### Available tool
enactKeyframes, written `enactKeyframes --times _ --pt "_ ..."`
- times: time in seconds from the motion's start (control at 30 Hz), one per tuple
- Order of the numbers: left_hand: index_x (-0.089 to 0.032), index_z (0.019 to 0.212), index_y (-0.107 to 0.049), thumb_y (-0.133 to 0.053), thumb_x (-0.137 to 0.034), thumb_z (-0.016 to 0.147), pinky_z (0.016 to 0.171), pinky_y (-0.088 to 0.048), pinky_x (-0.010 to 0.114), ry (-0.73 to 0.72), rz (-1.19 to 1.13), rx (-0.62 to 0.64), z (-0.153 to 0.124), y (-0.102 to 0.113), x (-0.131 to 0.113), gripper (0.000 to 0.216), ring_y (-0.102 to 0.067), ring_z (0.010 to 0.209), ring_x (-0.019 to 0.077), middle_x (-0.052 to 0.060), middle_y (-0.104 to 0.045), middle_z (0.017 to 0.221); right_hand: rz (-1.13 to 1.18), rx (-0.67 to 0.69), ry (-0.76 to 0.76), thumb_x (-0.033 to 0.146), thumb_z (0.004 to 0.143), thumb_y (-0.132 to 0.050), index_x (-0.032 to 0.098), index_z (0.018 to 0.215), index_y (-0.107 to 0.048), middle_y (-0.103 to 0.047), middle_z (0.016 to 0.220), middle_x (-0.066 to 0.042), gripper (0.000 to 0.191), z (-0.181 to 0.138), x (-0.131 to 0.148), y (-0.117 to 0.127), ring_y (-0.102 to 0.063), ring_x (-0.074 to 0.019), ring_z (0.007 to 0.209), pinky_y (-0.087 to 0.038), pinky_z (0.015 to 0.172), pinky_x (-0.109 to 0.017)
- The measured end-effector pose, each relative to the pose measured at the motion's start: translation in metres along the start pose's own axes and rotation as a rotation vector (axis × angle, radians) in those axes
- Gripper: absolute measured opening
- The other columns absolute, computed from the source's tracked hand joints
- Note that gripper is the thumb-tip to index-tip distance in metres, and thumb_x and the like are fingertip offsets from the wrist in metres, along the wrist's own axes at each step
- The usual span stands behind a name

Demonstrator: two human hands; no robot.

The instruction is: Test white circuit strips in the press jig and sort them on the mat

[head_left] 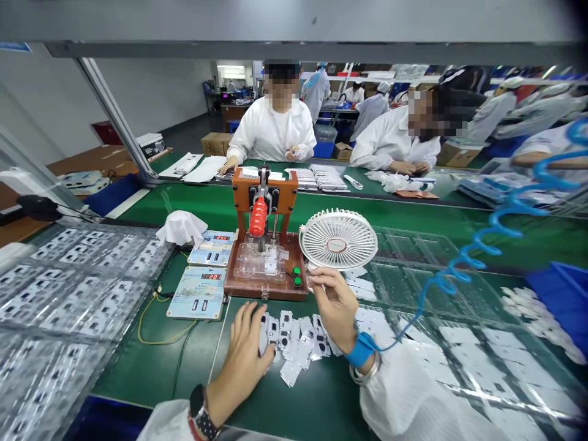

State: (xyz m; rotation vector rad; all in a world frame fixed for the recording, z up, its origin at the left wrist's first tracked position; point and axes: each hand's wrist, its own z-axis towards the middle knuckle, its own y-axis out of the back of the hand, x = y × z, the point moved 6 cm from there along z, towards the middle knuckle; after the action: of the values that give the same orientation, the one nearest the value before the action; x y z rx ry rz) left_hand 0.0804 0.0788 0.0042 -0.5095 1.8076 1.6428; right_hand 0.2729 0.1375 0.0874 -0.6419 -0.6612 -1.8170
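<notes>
My left hand lies low over the left side of a loose pile of thin white plates with dark cut-outs, its fingers stretched and the thumb apart. Between the pile and the white fan, my right hand is raised, thumb and fingers drawn together in a pinch near the fan's lower edge. What the pinch holds, if anything, I cannot make out. Just beyond both hands stands a hand press with a red handle, a clear fixture and green buttons.
Left of the press are two counter boxes with red digits and loose wires. Clear trays of parts cover the left; more trays lie right. A blue coiled cord runs to my right wristband. Co-workers sit across the bench.
</notes>
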Motion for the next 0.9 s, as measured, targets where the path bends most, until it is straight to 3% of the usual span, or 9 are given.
enactKeyframes --times 0.2,0.33,0.5,0.67,0.8,0.9 --pt "-0.025 0.138 -0.039 -0.043 -0.030 0.095 0.109 -0.026 0.057 -0.219 0.196 0.089 0.001 -0.001 -0.006 0.044 -0.020 0.140 0.0329 0.013 -0.030 0.149 0.056 0.050 0.108 0.006 0.085 -0.056 0.022 0.089 -0.063 -0.060 0.088 -0.005 0.017 0.017 0.035 -0.011 -0.060 -0.0161 0.083 -0.052 0.069 -0.032" --pt "-0.021 0.141 -0.034 -0.057 -0.039 0.090 0.109 -0.024 0.061 -0.335 0.288 0.188 0.003 -0.004 -0.016 0.059 -0.014 0.142 0.0352 0.016 -0.019 0.154 0.064 0.058 0.172 0.007 0.081 -0.062 0.021 0.090 -0.062 -0.061 0.093 -0.005 0.017 0.039 0.062 -0.025 -0.061 -0.0157 0.085 -0.052 0.066 -0.030" --pt "-0.019 0.141 -0.033 -0.071 -0.047 0.076 0.108 -0.019 0.065 -0.400 0.280 0.293 0.009 -0.010 -0.021 0.080 -0.010 0.141 0.0390 0.018 -0.012 0.155 0.059 -0.104 0.268 0.010 0.083 -0.061 0.022 0.084 -0.060 -0.062 0.090 -0.003 0.012 0.081 0.098 -0.036 -0.061 -0.0149 0.083 -0.051 0.059 -0.027" --pt "-0.023 0.141 -0.034 -0.062 -0.035 0.086 0.111 -0.020 0.061 -0.427 0.177 0.229 0.008 -0.004 -0.017 0.063 -0.014 0.142 0.0347 0.013 -0.016 0.156 0.078 -0.180 0.348 0.011 0.084 -0.060 0.022 0.083 -0.059 -0.061 0.095 -0.002 0.011 0.107 0.122 -0.048 -0.062 -0.0144 0.079 -0.051 0.056 -0.027" --pt "-0.025 0.141 -0.036 -0.056 -0.030 0.089 0.112 -0.019 0.060 -0.382 0.123 0.224 0.002 0.002 -0.010 0.056 -0.013 0.142 0.0333 0.010 -0.017 0.156 0.066 -0.087 0.467 0.009 0.089 -0.051 0.023 0.092 -0.059 -0.059 0.107 -0.004 0.017 0.104 0.131 -0.058 -0.065 -0.0156 0.088 -0.055 0.071 -0.034" --pt "-0.023 0.142 -0.034 -0.067 -0.037 0.080 0.112 -0.015 0.060 -0.353 0.101 0.327 0.000 0.001 -0.008 0.072 -0.010 0.142 0.0346 0.011 -0.015 0.156 -0.068 0.088 0.667 0.012 0.092 -0.043 0.022 0.103 -0.057 -0.060 0.115 -0.009 0.020 0.094 0.133 -0.072 -0.062 -0.0204 0.104 -0.050 0.082 -0.040"
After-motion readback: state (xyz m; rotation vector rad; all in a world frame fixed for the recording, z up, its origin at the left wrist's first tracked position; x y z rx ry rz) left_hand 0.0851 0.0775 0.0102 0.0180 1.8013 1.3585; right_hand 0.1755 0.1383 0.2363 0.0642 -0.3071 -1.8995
